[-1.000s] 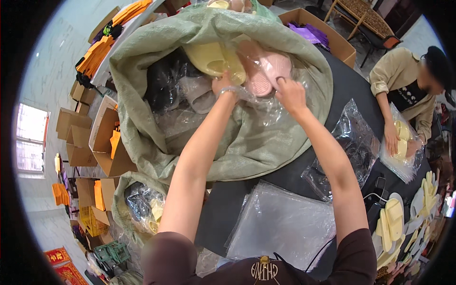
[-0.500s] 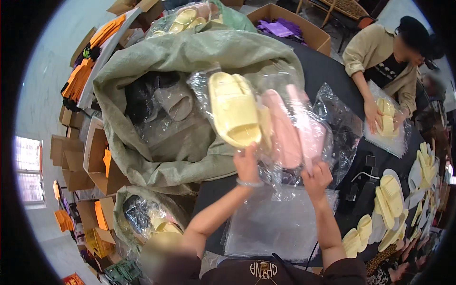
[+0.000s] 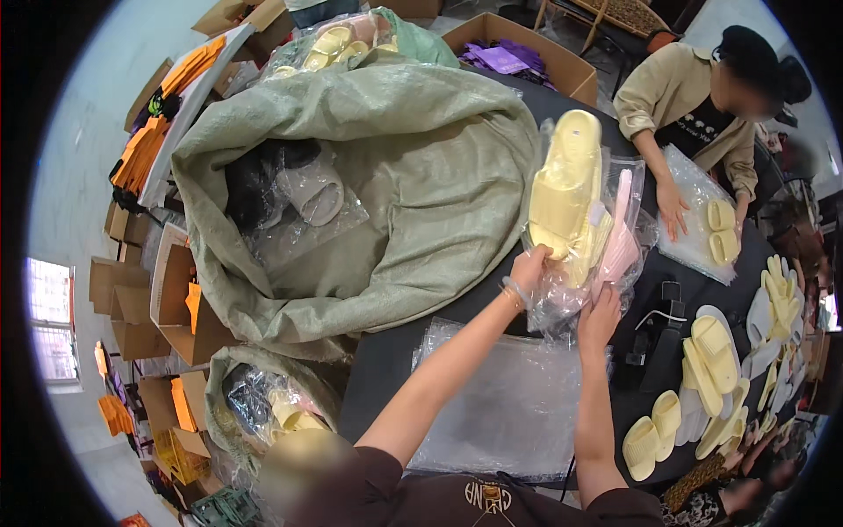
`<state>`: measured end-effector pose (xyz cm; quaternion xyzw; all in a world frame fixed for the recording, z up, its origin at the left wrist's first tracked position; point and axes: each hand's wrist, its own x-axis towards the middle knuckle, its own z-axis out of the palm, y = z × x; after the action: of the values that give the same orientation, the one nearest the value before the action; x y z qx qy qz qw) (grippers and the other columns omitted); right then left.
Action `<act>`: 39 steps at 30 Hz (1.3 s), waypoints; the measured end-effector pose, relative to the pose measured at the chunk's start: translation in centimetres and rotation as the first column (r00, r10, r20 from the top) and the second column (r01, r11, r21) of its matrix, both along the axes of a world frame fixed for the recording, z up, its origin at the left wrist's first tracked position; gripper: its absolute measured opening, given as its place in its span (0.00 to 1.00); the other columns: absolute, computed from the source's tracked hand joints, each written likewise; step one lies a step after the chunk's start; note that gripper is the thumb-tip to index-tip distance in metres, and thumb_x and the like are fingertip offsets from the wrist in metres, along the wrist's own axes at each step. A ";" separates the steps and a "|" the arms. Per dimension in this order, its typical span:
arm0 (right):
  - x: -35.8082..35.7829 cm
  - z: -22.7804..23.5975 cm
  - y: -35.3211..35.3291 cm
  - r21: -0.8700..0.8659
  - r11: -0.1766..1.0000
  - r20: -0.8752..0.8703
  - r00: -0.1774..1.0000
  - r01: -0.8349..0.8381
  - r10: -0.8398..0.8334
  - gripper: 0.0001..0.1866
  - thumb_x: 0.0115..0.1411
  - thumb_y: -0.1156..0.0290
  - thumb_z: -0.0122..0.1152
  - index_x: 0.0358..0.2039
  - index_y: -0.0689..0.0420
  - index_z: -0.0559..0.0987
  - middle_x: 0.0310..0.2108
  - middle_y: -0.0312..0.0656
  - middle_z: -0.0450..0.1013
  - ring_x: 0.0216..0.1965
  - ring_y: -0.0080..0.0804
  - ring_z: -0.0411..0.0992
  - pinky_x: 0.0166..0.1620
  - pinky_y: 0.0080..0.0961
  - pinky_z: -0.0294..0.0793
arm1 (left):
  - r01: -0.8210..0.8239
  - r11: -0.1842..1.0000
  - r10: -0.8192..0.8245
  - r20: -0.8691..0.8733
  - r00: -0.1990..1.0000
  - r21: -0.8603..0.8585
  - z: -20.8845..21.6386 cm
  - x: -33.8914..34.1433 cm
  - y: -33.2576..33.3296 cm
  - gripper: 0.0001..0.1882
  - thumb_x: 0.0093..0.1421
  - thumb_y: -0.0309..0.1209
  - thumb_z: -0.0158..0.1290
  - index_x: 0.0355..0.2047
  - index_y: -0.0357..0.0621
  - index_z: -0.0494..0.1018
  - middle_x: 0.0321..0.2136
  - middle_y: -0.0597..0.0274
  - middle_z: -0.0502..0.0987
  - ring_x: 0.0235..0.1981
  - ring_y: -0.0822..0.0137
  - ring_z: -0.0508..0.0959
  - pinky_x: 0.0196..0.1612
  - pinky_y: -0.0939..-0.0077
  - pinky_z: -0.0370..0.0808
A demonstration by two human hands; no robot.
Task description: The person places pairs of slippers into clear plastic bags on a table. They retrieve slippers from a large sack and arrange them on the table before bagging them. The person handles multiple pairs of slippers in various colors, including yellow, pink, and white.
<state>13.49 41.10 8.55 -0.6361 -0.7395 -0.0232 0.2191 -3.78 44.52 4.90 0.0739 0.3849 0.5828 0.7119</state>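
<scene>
My left hand (image 3: 530, 270) is closed at the near end of a pair of yellow slippers (image 3: 566, 189) in a clear bag. Beside them lies a pair of pink slippers (image 3: 620, 241), bagged too and partly covered. My right hand (image 3: 600, 314) pinches the near end of the pink pair's bag. Both pairs are right of a big green woven sack (image 3: 457, 211). Deep in that sack are grey slippers (image 3: 314, 193) in clear wrap and a dark wrapped pair. Flat clear plastic bags (image 3: 496, 404) lie stacked between my forearms.
A co-worker (image 3: 680, 114) at the far right handles small yellow slippers (image 3: 722, 230) on clear bags. Unwrapped slippers (image 3: 713, 360) spread along the right side, near a black device (image 3: 663, 316) with a white cable. A smaller sack (image 3: 272, 395) with wrapped slippers stands at left.
Both hands have carried the yellow and pink slippers rightward, off the big sack's mouth onto the dark table side. The co-worker's hands have moved apart over their bags.
</scene>
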 end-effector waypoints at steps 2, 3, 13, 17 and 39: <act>0.7 0.8 -0.3 -0.026 0.994 -0.077 0.992 -0.106 0.103 0.18 0.49 0.76 0.54 0.43 0.65 0.72 0.45 0.52 0.68 0.47 0.53 0.67 0.51 0.44 0.64 | 0.103 0.993 -0.102 0.019 0.995 -0.063 -0.1 -1.0 0.1 0.17 0.60 0.35 0.46 0.41 0.32 0.70 0.31 0.58 0.75 0.28 0.68 0.76 0.32 0.71 0.77; 0.9 1.2 -0.3 -0.036 0.985 -0.123 0.979 -0.169 0.164 0.18 0.49 0.77 0.53 0.43 0.65 0.72 0.45 0.53 0.69 0.47 0.54 0.67 0.51 0.44 0.64 | 0.137 0.987 -0.139 -0.029 0.990 -0.085 -0.2 -1.4 0.2 0.17 0.60 0.37 0.46 0.40 0.33 0.71 0.30 0.57 0.75 0.27 0.68 0.76 0.30 0.71 0.77; -9.8 8.3 -0.2 0.003 0.853 0.140 0.844 -0.523 0.517 0.21 0.53 0.69 0.56 0.50 0.49 0.73 0.58 0.41 0.60 0.60 0.44 0.56 0.60 0.51 0.51 | 0.018 0.984 -0.132 -0.664 0.736 -0.175 -1.4 -3.8 -2.6 0.26 0.53 0.51 0.58 0.27 0.34 0.73 0.21 0.60 0.75 0.19 0.69 0.73 0.22 0.71 0.72; -10.3 8.5 0.6 -0.106 0.848 0.083 0.845 -0.519 0.528 0.22 0.51 0.61 0.62 0.47 0.49 0.74 0.60 0.37 0.58 0.61 0.43 0.55 0.60 0.52 0.50 | -0.112 0.984 0.134 -0.991 -0.021 0.136 3.1 -10.0 -7.6 0.35 0.52 0.39 0.57 0.54 0.30 0.60 0.54 0.39 0.65 0.57 0.46 0.64 0.60 0.61 0.59; -24.6 5.0 -3.2 -0.301 0.436 -0.759 0.490 -0.848 0.429 0.36 0.56 0.53 0.60 0.59 0.57 0.60 0.59 0.50 0.59 0.58 0.46 0.60 0.58 0.35 0.60 | -0.781 0.623 0.580 -0.641 0.503 -0.049 23.7 -37.9 -28.3 0.23 0.49 0.25 0.41 0.46 0.30 0.67 0.39 0.49 0.75 0.38 0.55 0.77 0.43 0.62 0.76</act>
<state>-11.11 37.86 13.57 -0.2873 -0.7832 0.5186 0.1875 -41.70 16.18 28.55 -0.0380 0.6671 0.6932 0.2703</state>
